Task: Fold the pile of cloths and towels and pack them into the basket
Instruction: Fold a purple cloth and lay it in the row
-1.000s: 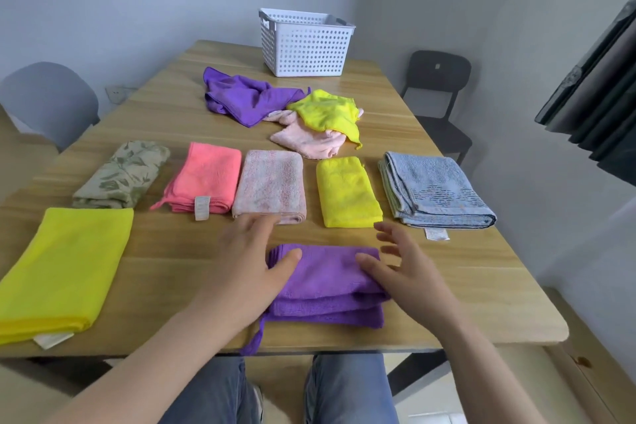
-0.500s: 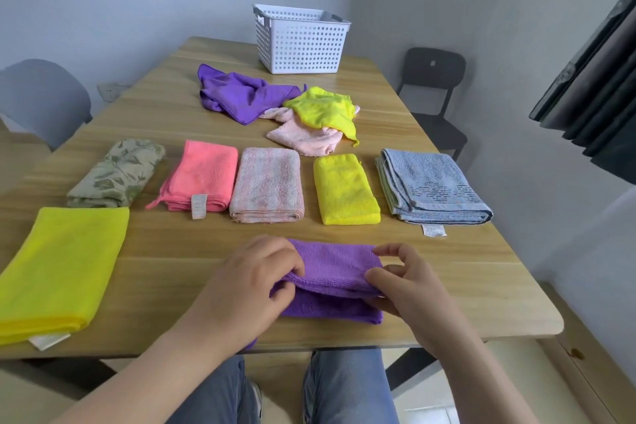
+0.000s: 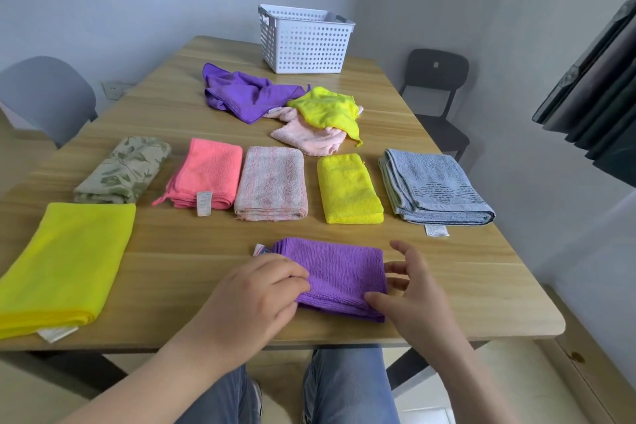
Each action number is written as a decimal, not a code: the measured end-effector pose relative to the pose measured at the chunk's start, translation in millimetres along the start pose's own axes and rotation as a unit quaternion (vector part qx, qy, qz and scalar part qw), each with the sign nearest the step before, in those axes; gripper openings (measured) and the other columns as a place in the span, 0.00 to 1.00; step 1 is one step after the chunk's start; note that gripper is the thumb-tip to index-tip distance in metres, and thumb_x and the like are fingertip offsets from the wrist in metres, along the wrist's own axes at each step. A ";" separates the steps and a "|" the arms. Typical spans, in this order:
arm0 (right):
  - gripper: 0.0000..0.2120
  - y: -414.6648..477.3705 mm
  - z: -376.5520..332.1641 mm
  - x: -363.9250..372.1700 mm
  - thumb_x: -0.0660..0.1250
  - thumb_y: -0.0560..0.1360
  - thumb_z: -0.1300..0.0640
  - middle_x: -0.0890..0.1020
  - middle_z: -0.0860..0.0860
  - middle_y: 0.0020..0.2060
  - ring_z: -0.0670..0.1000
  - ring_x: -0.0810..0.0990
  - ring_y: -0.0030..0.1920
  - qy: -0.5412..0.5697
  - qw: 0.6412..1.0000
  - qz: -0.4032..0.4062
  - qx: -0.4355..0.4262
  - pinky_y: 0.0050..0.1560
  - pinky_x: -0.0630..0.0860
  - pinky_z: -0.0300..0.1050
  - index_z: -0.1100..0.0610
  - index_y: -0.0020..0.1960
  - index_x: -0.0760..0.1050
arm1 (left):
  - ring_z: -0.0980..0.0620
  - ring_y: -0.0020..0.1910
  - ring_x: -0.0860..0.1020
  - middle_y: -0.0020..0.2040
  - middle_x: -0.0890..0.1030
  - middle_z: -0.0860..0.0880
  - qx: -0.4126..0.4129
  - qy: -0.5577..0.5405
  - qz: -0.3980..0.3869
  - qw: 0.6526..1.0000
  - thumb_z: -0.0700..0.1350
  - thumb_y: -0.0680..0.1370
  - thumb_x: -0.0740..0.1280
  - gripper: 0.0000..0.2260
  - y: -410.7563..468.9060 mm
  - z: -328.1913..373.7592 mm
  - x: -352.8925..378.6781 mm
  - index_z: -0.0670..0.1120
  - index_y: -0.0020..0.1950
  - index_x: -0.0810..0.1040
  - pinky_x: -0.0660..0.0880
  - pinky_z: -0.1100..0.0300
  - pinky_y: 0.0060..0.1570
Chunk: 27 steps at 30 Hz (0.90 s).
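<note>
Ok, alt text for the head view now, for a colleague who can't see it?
A person's left hand pinches the left edge of a folded purple cloth near the wooden table's front edge, the open right hand touching its right corner. Beyond lie six more folded cloths, a crumpled pile of three, and a white basket at the far end.

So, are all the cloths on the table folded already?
No: a crumpled purple cloth, yellow cloth and pink cloth lie unfolded in front of the basket.

Wooden table [image 3: 192, 244], white basket [image 3: 304, 41] at far end, crumpled pile [image 3: 320, 113], row of folded cloths [image 3: 272, 182], folded purple cloth [image 3: 337, 272] nearest.
</note>
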State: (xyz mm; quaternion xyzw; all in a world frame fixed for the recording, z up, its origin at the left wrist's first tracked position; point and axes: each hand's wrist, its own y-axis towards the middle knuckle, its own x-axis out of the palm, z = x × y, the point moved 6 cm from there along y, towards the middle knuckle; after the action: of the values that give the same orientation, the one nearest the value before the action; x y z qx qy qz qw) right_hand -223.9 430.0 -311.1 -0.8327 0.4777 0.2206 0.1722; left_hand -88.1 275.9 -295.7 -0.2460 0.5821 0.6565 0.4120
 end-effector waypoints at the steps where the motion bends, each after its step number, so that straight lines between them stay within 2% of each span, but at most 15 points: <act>1: 0.35 0.7 0.6 -0.7 0.75 0.68 0.63 0.76 0.42 0.48 0.38 0.78 0.40 -0.009 1.000 0.003 -0.007 0.36 0.72 0.29 0.47 0.68 0.63 | 0.53 0.49 0.77 0.46 0.82 0.51 0.013 -0.001 0.019 1.000 0.40 0.73 0.64 0.09 1.9 -0.1 -2.1 0.45 0.44 0.84 0.72 0.61 0.53; 3: 0.35 0.3 1.0 -0.9 0.76 0.68 0.59 0.76 0.42 0.48 0.36 0.77 0.45 -0.034 0.999 0.008 -0.026 0.39 0.71 0.27 0.48 0.69 0.64 | 0.52 0.50 0.77 0.46 0.82 0.50 0.027 0.005 0.032 0.999 0.39 0.74 0.65 0.08 2.0 -4.1 -0.1 0.44 0.45 0.84 0.72 0.58 0.57; 5: 0.35 -2.6 0.7 0.3 0.76 0.68 0.56 0.76 0.43 0.51 0.36 0.75 0.48 -0.066 0.997 0.004 -0.047 0.41 0.71 0.25 0.49 0.70 0.64 | 0.54 0.51 0.75 0.47 0.83 0.51 0.012 0.001 0.005 1.000 0.42 0.74 0.64 0.09 -2.1 -10.3 8.5 0.45 0.46 0.84 0.71 0.60 0.57; 7: 0.39 -3.2 -0.5 -1.6 0.75 0.68 0.53 0.73 0.47 0.61 0.40 0.74 0.56 -0.126 0.990 0.001 -0.065 0.51 0.69 0.25 0.49 0.74 0.59 | 0.56 0.52 0.75 0.49 0.83 0.53 -0.021 -0.020 -0.036 0.999 0.46 0.74 0.62 0.12 -6.5 -15.7 16.6 0.47 0.49 0.84 0.70 0.64 0.56; 9: 0.44 0.9 -12.3 -3.1 0.74 0.69 0.51 0.61 0.48 0.73 0.49 0.61 0.71 -0.227 0.967 -0.014 -0.114 0.68 0.60 0.37 0.48 0.77 0.53 | 0.56 0.53 0.77 0.51 0.83 0.53 -0.042 -0.021 -0.067 0.997 0.51 0.75 0.61 0.14 -8.9 -17.7 20.1 0.48 0.50 0.84 0.70 0.64 0.56; 10: 0.43 5.2 -21.9 -1.2 0.74 0.69 0.51 0.57 0.47 0.75 0.50 0.54 0.75 -0.263 0.952 -0.037 -0.150 0.71 0.53 0.39 0.48 0.77 0.52 | 0.56 0.53 0.78 0.51 0.83 0.54 -0.049 -0.016 -0.075 0.996 0.54 0.76 0.60 0.16 -8.8 -18.4 21.0 0.48 0.50 0.84 0.69 0.63 0.57; 11: 0.41 9.5 -30.4 3.5 0.73 0.70 0.52 0.57 0.45 0.75 0.47 0.52 0.76 -0.271 0.944 -0.072 -0.176 0.71 0.51 0.37 0.48 0.76 0.54 | 0.55 0.53 0.79 0.51 0.83 0.53 -0.058 -0.014 -0.078 0.995 0.57 0.77 0.59 0.18 -8.5 -18.4 20.3 0.48 0.50 0.84 0.69 0.62 0.59; 13: 0.35 18.5 -42.0 12.1 0.72 0.70 0.51 0.67 0.43 0.71 0.44 0.63 0.72 -0.254 0.942 -0.133 -0.175 0.67 0.58 0.34 0.47 0.74 0.62 | 0.55 0.51 0.80 0.49 0.84 0.52 -0.086 -0.018 -0.066 0.994 0.61 0.78 0.55 0.24 -5.7 -16.9 15.8 0.48 0.47 0.85 0.67 0.58 0.61; 16: 0.17 22.7 -45.5 22.5 0.68 0.74 0.47 0.81 0.46 0.55 0.46 0.77 0.55 -0.251 0.942 -0.141 -0.170 0.56 0.71 0.41 0.49 0.61 0.77 | 0.56 0.45 0.82 0.42 0.85 0.52 -0.136 0.017 -0.044 0.990 0.64 0.79 0.48 0.32 -2.1 -16.1 5.1 0.50 0.35 0.85 0.71 0.54 0.63; 17: 0.12 20.6 -45.2 26.2 0.66 0.75 0.47 0.83 0.48 0.47 0.47 0.78 0.48 -0.240 0.946 -0.139 -0.168 0.50 0.73 0.43 0.51 0.55 0.79 | 0.56 0.44 0.82 0.40 0.85 0.53 -0.159 0.038 -0.047 0.985 0.66 0.78 0.45 0.35 -1.3 -18.5 -0.3 0.50 0.32 0.84 0.67 0.54 0.66; 19: 0.10 12.4 -40.5 34.7 0.64 0.77 0.48 0.82 0.50 0.38 0.48 0.77 0.38 -0.192 0.958 -0.152 -0.149 0.41 0.72 0.44 0.52 0.48 0.80 | 0.56 0.47 0.81 0.41 0.85 0.53 -0.229 0.066 -0.087 0.967 0.71 0.74 0.39 0.39 -3.3 -26.9 -8.2 0.49 0.31 0.82 0.57 0.56 0.69; 21: 0.06 1.7 -37.7 47.4 0.66 0.76 0.51 0.81 0.50 0.34 0.45 0.76 0.31 -0.131 0.968 -0.178 -0.118 0.35 0.72 0.40 0.52 0.48 0.80 | 0.55 0.61 0.76 0.50 0.84 0.54 -0.288 0.096 -0.136 0.943 0.72 0.69 0.38 0.39 -8.9 -36.1 -13.7 0.49 0.36 0.82 0.49 0.51 0.71; 23: 0.04 -7.6 -38.0 64.3 0.68 0.75 0.55 0.80 0.50 0.30 0.44 0.77 0.27 -0.067 0.974 -0.199 -0.086 0.32 0.73 0.38 0.54 0.48 0.79 | 0.53 0.72 0.64 0.64 0.77 0.55 -0.314 0.134 -0.177 0.923 0.70 0.72 0.44 0.34 -13.2 -38.3 -21.0 0.51 0.45 0.83 0.45 0.45 0.72; 25: 0.01 -11.6 -42.9 83.2 0.68 0.74 0.59 0.79 0.49 0.27 0.43 0.76 0.23 -0.031 0.978 -0.199 -0.062 0.27 0.73 0.37 0.56 0.45 0.77 | 0.50 0.77 0.51 0.74 0.64 0.54 -0.336 0.175 -0.228 0.897 0.65 0.77 0.51 0.24 -21.5 -38.4 -29.1 0.52 0.56 0.79 0.41 0.43 0.72; 27: 0.01 -10.7 -50.8 101.1 0.67 0.74 0.60 0.78 0.48 0.26 0.41 0.74 0.21 -0.018 0.981 -0.187 -0.052 0.24 0.71 0.35 0.56 0.45 0.76 | 0.48 0.77 0.44 0.78 0.54 0.52 -0.362 0.200 -0.257 0.873 0.60 0.80 0.51 0.21 -32.2 -42.5 -35.6 0.52 0.64 0.73 0.40 0.42 0.72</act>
State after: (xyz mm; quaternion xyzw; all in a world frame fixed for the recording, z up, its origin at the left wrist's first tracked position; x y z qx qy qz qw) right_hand -159.1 337.1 -321.2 -0.9111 0.2985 0.2234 0.1756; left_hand -49.0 225.2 -293.7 -0.6452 0.2896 0.6289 0.3231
